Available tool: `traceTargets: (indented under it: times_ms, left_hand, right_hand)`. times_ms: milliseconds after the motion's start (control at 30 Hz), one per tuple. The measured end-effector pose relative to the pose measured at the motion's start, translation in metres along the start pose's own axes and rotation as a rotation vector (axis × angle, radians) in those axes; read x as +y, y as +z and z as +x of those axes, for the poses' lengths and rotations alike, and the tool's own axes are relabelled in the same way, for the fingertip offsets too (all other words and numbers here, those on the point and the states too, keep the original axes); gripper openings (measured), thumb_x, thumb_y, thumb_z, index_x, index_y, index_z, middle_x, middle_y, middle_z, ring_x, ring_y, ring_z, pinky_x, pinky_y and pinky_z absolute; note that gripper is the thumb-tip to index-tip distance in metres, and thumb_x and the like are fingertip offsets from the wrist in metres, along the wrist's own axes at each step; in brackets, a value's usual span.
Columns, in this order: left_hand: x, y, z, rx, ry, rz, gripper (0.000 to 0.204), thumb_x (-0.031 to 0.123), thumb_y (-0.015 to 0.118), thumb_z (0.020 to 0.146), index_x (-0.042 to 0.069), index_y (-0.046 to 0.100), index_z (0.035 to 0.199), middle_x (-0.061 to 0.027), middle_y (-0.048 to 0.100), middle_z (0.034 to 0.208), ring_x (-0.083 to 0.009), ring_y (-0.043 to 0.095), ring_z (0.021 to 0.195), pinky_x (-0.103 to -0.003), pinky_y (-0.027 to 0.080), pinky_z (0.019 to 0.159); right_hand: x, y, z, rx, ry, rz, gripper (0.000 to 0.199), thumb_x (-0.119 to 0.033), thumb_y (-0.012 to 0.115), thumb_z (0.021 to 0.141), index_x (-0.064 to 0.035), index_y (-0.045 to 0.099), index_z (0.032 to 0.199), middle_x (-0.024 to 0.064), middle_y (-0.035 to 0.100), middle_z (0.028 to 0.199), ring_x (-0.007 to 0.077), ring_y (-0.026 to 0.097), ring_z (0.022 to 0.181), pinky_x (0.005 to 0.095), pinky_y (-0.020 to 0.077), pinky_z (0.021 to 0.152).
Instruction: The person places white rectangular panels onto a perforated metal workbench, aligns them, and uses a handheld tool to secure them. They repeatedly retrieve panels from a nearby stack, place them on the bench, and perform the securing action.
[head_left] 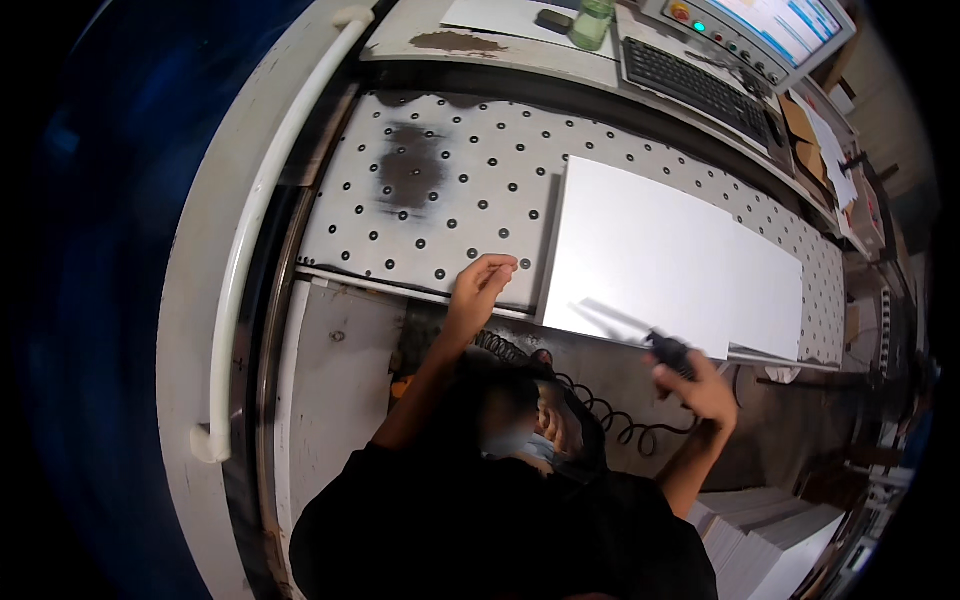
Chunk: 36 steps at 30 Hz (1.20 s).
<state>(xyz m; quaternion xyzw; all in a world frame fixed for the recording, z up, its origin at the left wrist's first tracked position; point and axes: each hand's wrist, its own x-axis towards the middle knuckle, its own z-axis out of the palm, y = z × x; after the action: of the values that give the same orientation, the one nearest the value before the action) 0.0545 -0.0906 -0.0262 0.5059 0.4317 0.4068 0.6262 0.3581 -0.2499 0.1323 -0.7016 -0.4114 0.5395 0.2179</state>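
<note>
Workshop scene, seen from above: a pale machine bed (440, 200) studded with small black holes fills the middle, with a dark stain on its upper left. A long white rail (262, 190) curves down the left side; a keyboard (695, 85), a control panel with coloured buttons (735, 35) and a green bottle (592, 22) sit along the far edge.

Your left hand (480, 285) rests at the near edge of the bed, just beside the left edge of the white sheet (660, 260). Its fingers are loosely curled and hold nothing; the fingertips touch or nearly touch the bed, which of the two cannot be told.

Your right hand (700, 385) is closed around a small black tool (668, 350), from which a coiled black cable (600, 405) trails leftward. The tool's tip sits near the near edge of the sheet.

The sheet lies flat on the right half of the bed, its near edge reaching the front lip. Judged by its thin, straight edges and even surface, it is probably light for its area, fairly stiff, yet liable to bow or flap if lifted by one corner. Its face looks smooth, so likely slippery. You would best grip it at two well-separated points on opposite edges, thumbs on top. A stack of similar white sheets (770, 530) stands at lower right.
</note>
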Motion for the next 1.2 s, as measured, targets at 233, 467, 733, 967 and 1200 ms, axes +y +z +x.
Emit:
traceTargets:
  times_ms: [233, 467, 733, 967, 1200]
  left_hand:
    - [0.009, -0.050, -0.009, 0.226, 0.011, -0.176, 0.025, 0.019, 0.050, 0.104, 0.000, 0.067, 0.105, -0.0082, 0.071, 0.103, -0.0116, 0.064, 0.088, -0.025, 0.050, 0.082]
    - [0.018, -0.095, 0.001, 0.441, 0.073, -0.020, 0.024, 0.019, 0.052, 0.103, 0.001, 0.066, 0.111, -0.0078, 0.071, 0.106, -0.0094, 0.062, 0.088, -0.025, 0.048, 0.080]
    - [0.014, -0.173, 0.140, 0.498, 0.362, 0.964, 0.044, 0.024, 0.063, 0.094, 0.004, 0.059, 0.133, -0.0224, 0.056, 0.137, -0.0404, 0.052, 0.127, -0.048, 0.041, 0.107]
    - [-0.033, -0.199, 0.228, 0.423, 0.224, 1.452, 0.061, 0.047, 0.052, 0.098, 0.012, 0.048, 0.149, -0.0239, 0.037, 0.156, -0.0404, 0.033, 0.145, -0.056, 0.024, 0.119]
    - [-0.059, -0.159, 0.191, 0.529, 0.419, 1.401, 0.056, 0.042, 0.052, 0.099, 0.010, 0.052, 0.146, -0.0258, 0.042, 0.152, -0.0426, 0.037, 0.142, -0.058, 0.027, 0.116]
  right_hand:
    - [0.004, 0.053, 0.049, -0.682, -0.187, -0.020, 0.028, -0.024, 0.071, 0.094, -0.0053, 0.069, 0.114, 0.0011, 0.064, 0.076, 0.0077, 0.058, 0.065, 0.0259, 0.0493, 0.061]
    - [-0.005, 0.040, 0.059, -0.159, -0.471, 0.371, 0.031, -0.026, 0.069, 0.094, 0.0004, 0.063, 0.109, 0.0062, 0.063, 0.078, 0.0151, 0.060, 0.069, 0.0302, 0.0495, 0.066]
    - [-0.003, 0.043, 0.086, 0.149, -0.203, 0.262, 0.029, -0.030, 0.066, 0.097, -0.0022, 0.065, 0.104, 0.0009, 0.053, 0.063, 0.0114, 0.053, 0.054, 0.0272, 0.0432, 0.052]
    - [-0.013, 0.078, 0.068, -0.034, -0.187, 0.249, 0.028, -0.029, 0.068, 0.097, -0.0016, 0.067, 0.105, -0.0031, 0.057, 0.070, 0.0063, 0.050, 0.059, 0.0242, 0.0415, 0.055]
    - [-0.031, 0.095, 0.066, -0.247, -0.126, 0.001, 0.032, -0.030, 0.068, 0.097, 0.0007, 0.066, 0.107, 0.0050, 0.066, 0.086, 0.0131, 0.058, 0.085, 0.0299, 0.0481, 0.079]
